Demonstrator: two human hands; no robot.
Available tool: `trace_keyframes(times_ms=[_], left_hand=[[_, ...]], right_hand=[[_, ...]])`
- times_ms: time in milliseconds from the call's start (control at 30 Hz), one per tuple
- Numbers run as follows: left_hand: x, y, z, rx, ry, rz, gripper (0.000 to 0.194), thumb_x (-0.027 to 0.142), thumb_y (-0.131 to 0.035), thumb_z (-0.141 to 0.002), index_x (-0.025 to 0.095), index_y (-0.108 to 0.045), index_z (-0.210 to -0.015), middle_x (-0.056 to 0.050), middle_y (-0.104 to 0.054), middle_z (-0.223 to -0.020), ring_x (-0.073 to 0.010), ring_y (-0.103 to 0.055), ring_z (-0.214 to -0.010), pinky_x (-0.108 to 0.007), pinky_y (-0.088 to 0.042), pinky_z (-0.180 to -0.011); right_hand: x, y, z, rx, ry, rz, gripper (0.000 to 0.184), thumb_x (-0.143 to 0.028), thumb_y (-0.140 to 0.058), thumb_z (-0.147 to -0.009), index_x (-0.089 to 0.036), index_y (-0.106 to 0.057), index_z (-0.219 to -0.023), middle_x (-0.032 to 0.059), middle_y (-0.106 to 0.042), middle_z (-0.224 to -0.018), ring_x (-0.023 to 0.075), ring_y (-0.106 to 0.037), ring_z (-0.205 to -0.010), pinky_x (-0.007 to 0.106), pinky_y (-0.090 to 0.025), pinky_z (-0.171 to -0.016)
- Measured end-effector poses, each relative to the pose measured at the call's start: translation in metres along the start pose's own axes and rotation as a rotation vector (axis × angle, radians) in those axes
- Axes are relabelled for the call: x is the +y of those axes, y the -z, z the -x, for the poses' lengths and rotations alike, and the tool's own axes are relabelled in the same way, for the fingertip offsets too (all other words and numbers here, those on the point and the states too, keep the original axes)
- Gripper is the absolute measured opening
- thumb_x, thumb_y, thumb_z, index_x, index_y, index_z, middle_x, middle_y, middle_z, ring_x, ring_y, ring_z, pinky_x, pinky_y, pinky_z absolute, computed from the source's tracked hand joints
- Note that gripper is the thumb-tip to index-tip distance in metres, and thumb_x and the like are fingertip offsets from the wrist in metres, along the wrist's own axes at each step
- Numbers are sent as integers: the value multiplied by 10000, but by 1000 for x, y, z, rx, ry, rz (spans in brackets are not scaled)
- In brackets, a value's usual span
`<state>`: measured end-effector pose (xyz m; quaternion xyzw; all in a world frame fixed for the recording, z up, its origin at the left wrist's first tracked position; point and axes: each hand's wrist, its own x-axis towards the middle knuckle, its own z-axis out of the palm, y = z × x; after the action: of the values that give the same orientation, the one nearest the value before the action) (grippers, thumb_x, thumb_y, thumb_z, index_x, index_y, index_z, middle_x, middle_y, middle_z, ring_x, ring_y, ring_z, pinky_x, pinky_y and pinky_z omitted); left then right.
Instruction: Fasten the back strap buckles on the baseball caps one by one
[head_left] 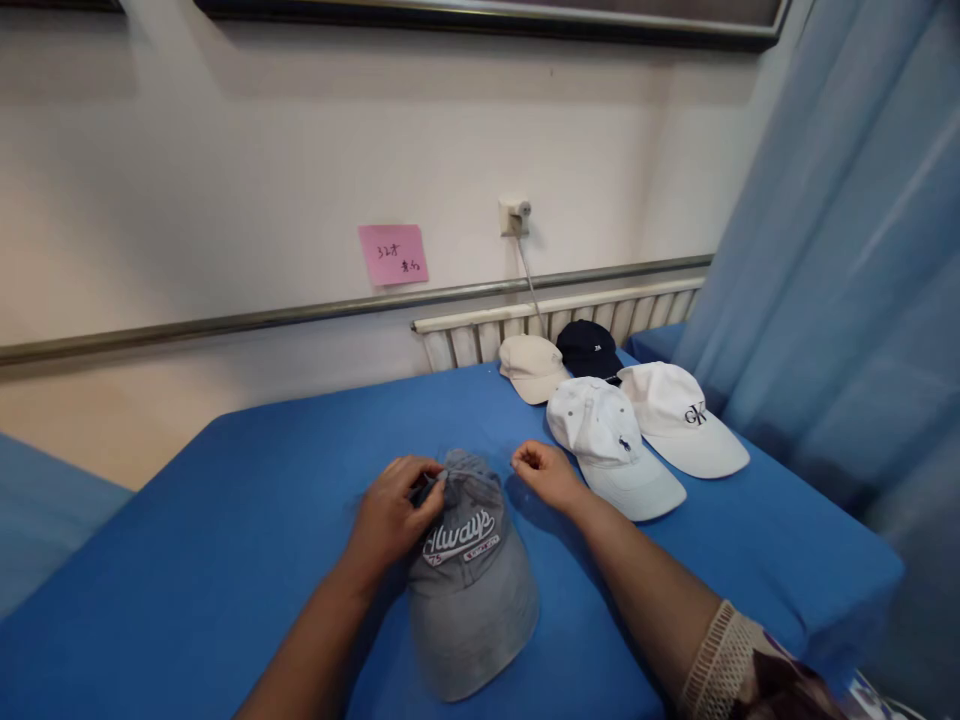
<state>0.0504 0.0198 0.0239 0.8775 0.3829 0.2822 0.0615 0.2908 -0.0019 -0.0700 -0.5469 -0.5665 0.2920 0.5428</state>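
Observation:
A grey baseball cap [472, 590] with white "Always" lettering lies at the near middle of the blue-covered surface, its brim towards me. My left hand [394, 510] is closed at the upper left of its crown, pinching the fabric between thumb and fingers. The top of the crown is slightly blurred. On the other side of the cap, just off the crown, my right hand [550, 474] has its fingers curled together in a pinch. What those fingertips hold, if anything, is too small to make out.
Right of my hands sit a pale cap with a small rider emblem [600, 425], a white "CK" cap [679, 420], a beige cap [531, 365] and a navy cap [587, 349]. Behind stand a radiator [480, 340] and wall rail [315, 313]. A blue curtain [817, 250] hangs right.

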Motion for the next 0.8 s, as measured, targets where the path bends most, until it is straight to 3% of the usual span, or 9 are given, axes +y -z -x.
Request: trace_keyframes(times_ms=[133, 200, 233, 333, 433, 500, 633, 800], left_hand=[[6, 8, -24, -76, -60, -70, 159, 316, -561, -821, 212, -658, -893, -43, -679, -820, -208, -630, -767, -312, -475, -697], [12, 11, -41, -100, -88, -110, 163, 323, -565, -817, 212, -659, -891, -44, -682, -820, -209, -630, -767, -312, -471, -693], [15, 12, -51, -109, -96, -132, 163, 328, -567, -814, 211, -658, -881, -46, -683, -818, -209, -629, -764, -312, -468, -689], [25, 9, -85, -141, -99, -183, 165, 339, -572, -803, 204, -658, -847, -49, -686, -808, -207, -626, -748, -310, -462, -682], [29, -7, -122, -200, -42, -180, 178, 337, -569, -796, 201, -671, -851, -47, -705, -843, -200, -635, -765, -294, -462, -695], [29, -23, -144, -227, 21, -179, 193, 338, -574, -787, 196, -683, -860, -44, -721, -836, -200, -644, -771, -283, -464, -693], [23, -56, -181, -225, 69, -198, 183, 307, -596, -762, 180, -697, -846, -52, -737, -820, -208, -656, -775, -268, -464, -677], [15, -79, -216, -178, 141, -241, 198, 282, -567, -779, 165, -696, -872, -83, -746, -886, -221, -663, -814, -270, -454, -680]], right_hand=[[-15, -6, 5, 198, -18, -21, 211, -359, -478, -844, -191, -560, -746, -18, -563, -643, 131, -505, -587, 243, -409, -584], [-33, -7, 21, 285, 91, -4, 210, -340, -456, -882, -197, -563, -773, -3, -575, -656, 138, -517, -608, 250, -411, -599], [-42, -8, 31, 253, 214, 38, 186, -315, -469, -887, -199, -574, -785, 9, -597, -681, 141, -534, -629, 257, -419, -630], [-59, -15, 63, -6, 518, 192, 187, -273, -483, -878, -215, -570, -722, 21, -627, -676, 146, -564, -630, 268, -410, -643], [-57, -28, 79, -207, 594, 265, 163, -279, -485, -867, -225, -581, -746, 11, -667, -687, 140, -589, -605, 255, -396, -589], [-50, -34, 78, -264, 585, 284, 137, -286, -498, -863, -223, -598, -794, 13, -698, -744, 143, -619, -641, 247, -401, -589], [-40, -33, 62, -248, 483, 308, 112, -269, -524, -866, -209, -611, -828, 11, -710, -781, 142, -640, -686, 231, -402, -604], [-35, -25, 45, -238, 344, 295, 91, -236, -534, -879, -197, -611, -850, 8, -715, -822, 130, -644, -733, 211, -413, -644]])
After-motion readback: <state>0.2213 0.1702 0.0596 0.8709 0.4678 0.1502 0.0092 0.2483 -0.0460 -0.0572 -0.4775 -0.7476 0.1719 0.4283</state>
